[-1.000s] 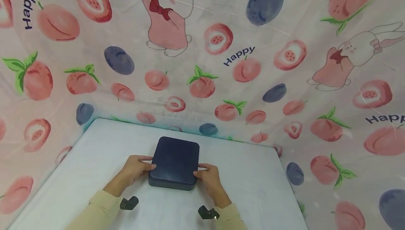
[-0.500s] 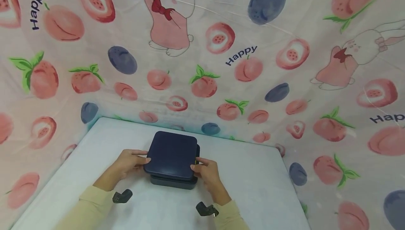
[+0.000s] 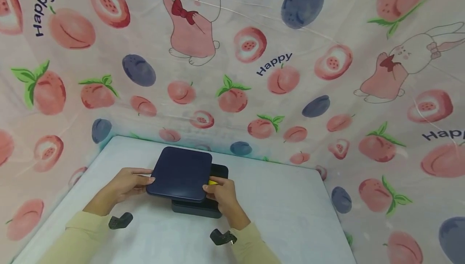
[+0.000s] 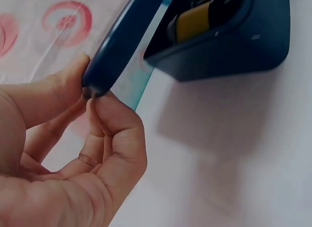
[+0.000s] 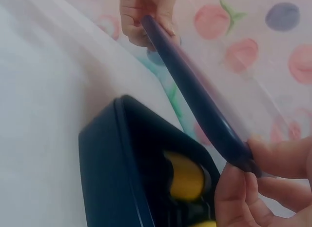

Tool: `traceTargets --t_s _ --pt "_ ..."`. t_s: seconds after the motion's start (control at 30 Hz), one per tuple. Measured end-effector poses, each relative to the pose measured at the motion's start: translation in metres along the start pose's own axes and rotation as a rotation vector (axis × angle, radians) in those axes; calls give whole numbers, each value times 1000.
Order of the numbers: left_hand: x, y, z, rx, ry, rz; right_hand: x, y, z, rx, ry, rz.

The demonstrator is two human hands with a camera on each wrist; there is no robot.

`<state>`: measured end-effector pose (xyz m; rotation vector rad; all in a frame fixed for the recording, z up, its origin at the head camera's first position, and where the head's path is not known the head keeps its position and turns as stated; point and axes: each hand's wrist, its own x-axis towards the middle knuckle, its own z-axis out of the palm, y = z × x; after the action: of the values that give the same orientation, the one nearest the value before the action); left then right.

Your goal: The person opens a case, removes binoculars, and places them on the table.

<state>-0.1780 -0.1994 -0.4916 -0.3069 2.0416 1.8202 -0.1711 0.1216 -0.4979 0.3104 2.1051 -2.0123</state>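
Observation:
A dark blue rectangular lid is held up off its box, shifted to the left of it. My left hand pinches the lid's left edge between thumb and fingers. On the opposite edge, my right hand grips the lid in the same way, partly over the box's right side. Inside the box, both wrist views show a yellow-and-black cylindrical thing among black parts; its kind is unclear. In the head view, the lid covers much of the box's inside.
The box stands on a white tabletop. A curtain printed with peaches and rabbits hangs behind and along the sides. Small black devices sit at both wrists.
The lid was on the box one second ago. Both hands have raised it and moved it left, uncovering the box's right side and some yellow inside. The box has stayed in place.

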Motion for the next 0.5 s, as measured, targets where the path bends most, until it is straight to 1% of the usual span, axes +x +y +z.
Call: traceTargets --t_s 0.17,0.3,0.5 --pt "-3 -2 -19 -24 -33 23 2 -5 17 11 -13 -13" --pt "-3 -5 -35 -23 -47 41 4 -5 32 13 -19 -18" --pt "-3 -13 -60 5 -61 63 6 -6 56 22 -6 19"
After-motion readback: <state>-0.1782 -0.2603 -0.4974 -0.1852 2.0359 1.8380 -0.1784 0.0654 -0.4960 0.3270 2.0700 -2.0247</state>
